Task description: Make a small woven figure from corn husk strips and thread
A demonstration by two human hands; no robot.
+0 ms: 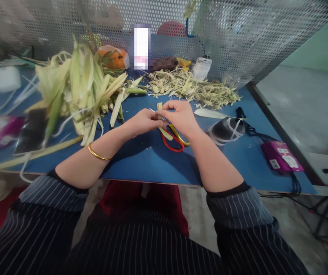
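The left hand (146, 120) and right hand (182, 116) have their thumbs and fingertips pinched together on a husk strip (160, 105), over the surface (141, 164), in from the middle of its near edge. The scissors (178, 135) show just below them; which hand bears these I cannot tell. Trimming or splitting seems in hand; the next move calls for a steady pinch

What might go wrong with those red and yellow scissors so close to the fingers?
The scissors sit right by the left hand and right hand, so a slip might nick a finger. The husk strip by them is narrow, so it might slide while being worked. The white cable dangling over the table's front edge might snag the left sleeve.
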